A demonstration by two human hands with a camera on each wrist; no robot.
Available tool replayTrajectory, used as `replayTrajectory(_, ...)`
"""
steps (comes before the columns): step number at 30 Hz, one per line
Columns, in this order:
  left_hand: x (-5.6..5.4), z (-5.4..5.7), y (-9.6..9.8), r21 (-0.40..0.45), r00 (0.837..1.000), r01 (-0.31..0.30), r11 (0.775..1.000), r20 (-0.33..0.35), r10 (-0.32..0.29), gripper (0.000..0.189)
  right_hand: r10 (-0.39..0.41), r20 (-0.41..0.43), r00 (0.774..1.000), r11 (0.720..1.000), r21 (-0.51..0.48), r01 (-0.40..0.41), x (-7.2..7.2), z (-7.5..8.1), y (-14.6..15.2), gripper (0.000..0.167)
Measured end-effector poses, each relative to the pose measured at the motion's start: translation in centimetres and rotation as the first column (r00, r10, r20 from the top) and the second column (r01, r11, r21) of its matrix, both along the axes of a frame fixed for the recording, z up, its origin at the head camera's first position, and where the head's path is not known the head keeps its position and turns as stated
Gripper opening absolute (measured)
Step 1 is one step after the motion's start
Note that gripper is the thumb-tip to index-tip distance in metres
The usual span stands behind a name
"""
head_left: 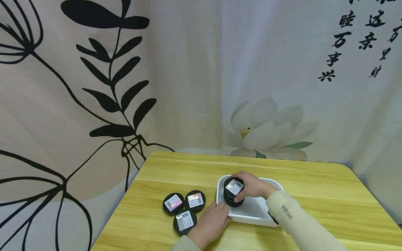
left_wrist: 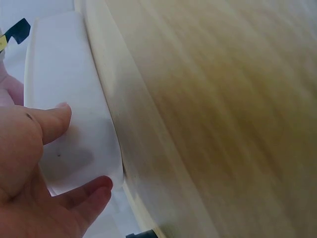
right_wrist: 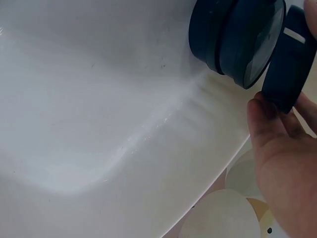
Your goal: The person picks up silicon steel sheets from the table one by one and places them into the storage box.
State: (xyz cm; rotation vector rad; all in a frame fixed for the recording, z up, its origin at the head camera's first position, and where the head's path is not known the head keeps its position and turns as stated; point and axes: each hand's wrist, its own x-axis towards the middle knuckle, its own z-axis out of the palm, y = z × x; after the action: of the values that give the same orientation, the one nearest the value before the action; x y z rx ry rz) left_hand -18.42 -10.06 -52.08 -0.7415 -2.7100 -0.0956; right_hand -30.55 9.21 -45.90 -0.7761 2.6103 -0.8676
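My right hand grips a flat round black tin with a silvery label on its top. It is over a short stack of similar black tins inside a white plastic tray, at the tray's left end. In the right wrist view the held tin tilts away from the stack, fingertips at its edge. My left hand holds the tray's near left corner. Seen from the left wrist, its thumb lies on the tray's long side wall and the fingers wrap the end.
Three more labelled black tins, one at left, one at right and one nearer, lie close together left of the tray. Everything stands on a yellow wood-grain table. A printed curtain hangs behind the table's far edge.
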Motion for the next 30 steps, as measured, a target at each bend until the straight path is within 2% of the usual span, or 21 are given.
replayTrajectory(12,0.13,0.13,-0.08,-0.007,1.000,0.001,1.000,0.007,-0.001,0.021,-0.004,-0.006,1.000,1.000,0.021,0.004,-0.27,-0.28,-0.16,0.090)
replayTrajectory(22,-0.05,-0.19,0.02,-0.012,1.000,0.004,1.000,0.002,-0.004,0.022,-0.001,-0.001,1.000,0.999,0.044,0.001,-0.24,-0.41,-0.29,0.088)
replayTrajectory(30,0.04,0.12,0.04,-0.026,1.000,0.003,1.000,0.006,-0.003,0.023,0.001,-0.004,1.000,0.999,0.049,-0.001,-0.13,-0.37,-0.32,0.088)
